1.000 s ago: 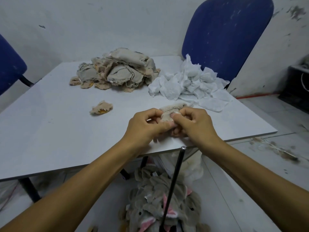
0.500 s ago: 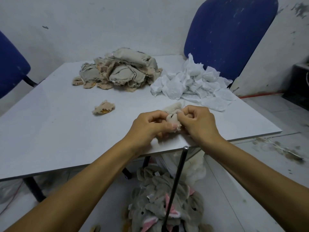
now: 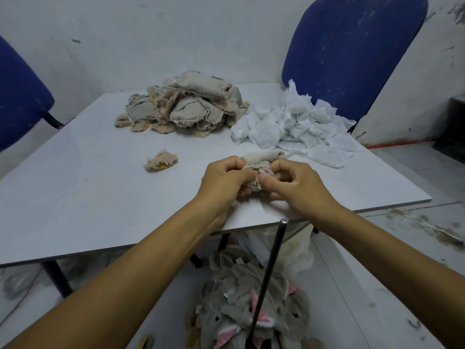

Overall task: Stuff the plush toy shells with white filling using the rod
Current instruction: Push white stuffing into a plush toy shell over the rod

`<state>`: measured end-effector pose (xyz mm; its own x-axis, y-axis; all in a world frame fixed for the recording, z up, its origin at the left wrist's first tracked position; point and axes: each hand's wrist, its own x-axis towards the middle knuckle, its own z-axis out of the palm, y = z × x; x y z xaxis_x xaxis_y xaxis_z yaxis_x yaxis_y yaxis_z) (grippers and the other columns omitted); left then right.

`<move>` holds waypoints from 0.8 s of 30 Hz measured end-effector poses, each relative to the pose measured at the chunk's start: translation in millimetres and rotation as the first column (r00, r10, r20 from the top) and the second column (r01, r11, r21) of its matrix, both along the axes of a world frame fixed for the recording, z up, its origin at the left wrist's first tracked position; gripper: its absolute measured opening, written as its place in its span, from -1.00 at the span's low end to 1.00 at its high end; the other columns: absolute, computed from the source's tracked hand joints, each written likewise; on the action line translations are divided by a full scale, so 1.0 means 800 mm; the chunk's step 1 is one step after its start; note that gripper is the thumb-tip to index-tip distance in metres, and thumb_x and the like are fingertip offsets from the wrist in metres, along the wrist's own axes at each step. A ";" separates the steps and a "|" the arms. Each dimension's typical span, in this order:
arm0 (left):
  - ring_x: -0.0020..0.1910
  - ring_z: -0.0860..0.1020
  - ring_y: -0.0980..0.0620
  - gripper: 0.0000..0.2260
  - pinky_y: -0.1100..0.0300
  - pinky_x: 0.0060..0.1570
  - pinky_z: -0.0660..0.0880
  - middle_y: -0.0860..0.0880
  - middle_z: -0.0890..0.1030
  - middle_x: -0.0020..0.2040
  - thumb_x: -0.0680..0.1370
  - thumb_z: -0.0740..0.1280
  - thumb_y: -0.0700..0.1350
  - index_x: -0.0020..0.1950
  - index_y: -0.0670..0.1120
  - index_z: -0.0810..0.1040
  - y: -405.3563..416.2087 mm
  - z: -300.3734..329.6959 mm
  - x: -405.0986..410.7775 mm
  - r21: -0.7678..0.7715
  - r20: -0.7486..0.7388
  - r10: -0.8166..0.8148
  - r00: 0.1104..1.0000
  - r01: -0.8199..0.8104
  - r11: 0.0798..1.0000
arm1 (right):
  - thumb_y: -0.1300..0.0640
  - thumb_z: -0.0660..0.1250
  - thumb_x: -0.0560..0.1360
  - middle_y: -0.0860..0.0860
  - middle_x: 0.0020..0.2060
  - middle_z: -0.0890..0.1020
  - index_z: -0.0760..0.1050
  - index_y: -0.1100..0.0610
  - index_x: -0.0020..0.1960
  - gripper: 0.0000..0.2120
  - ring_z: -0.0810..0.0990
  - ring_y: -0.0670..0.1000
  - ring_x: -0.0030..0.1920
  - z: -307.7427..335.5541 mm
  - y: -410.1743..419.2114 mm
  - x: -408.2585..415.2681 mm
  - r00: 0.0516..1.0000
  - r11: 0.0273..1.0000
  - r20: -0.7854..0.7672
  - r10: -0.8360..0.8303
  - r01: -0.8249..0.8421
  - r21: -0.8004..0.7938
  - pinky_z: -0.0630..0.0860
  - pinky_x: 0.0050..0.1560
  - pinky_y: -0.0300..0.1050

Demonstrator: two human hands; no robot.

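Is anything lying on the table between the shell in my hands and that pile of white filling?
Nothing visible. The plush shell, held by the left hand and right hand, has only bare table between it and the white filling, close behind it to the right.

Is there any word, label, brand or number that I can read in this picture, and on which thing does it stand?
None can be read.
Small white tags show among the grey plush toys under the table: too small and blurred to tell whether they carry print.
The plush shell in both hands shows no text.
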<state>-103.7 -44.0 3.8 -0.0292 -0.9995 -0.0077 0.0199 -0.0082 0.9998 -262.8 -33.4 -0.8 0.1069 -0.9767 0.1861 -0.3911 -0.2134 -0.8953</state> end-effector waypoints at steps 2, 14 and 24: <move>-0.38 0.51 -0.02 -0.72 0.21 -0.37 0.49 -0.07 0.56 -0.36 0.48 0.34 -0.35 -0.36 -0.05 0.52 0.000 0.001 0.002 0.013 -0.054 -0.077 0.996 0.078 0.997 | 0.03 0.48 0.45 0.25 -0.26 0.63 0.55 0.21 -0.14 -0.75 0.64 0.28 -0.11 0.000 -0.002 -0.001 0.998 0.997 -0.012 -0.069 0.069 -0.032 0.60 0.00 0.28; -0.28 0.57 0.03 -0.92 0.08 -0.17 0.51 -0.12 0.65 -0.28 0.43 0.53 -0.18 -0.20 -0.11 0.66 0.018 -0.004 0.010 -0.204 0.267 -0.003 0.964 0.059 0.977 | 0.18 0.41 0.53 0.18 -0.25 0.67 0.57 0.32 -0.09 -0.83 0.67 0.03 -0.21 0.012 -0.001 -0.005 0.965 0.969 0.262 0.029 -0.091 0.231 0.66 -0.16 -0.09; -0.36 0.61 0.03 -0.88 0.15 -0.31 0.56 0.04 0.61 -0.43 0.40 0.42 -0.07 -0.35 0.00 0.61 0.015 -0.004 -0.013 -0.256 0.384 0.316 0.868 -0.229 0.939 | 0.02 0.45 0.42 0.05 -0.42 0.66 0.52 0.11 -0.31 -0.77 0.66 0.05 -0.32 -0.005 0.001 0.008 0.975 0.987 -0.160 -0.154 0.145 -0.072 0.59 -0.20 -0.03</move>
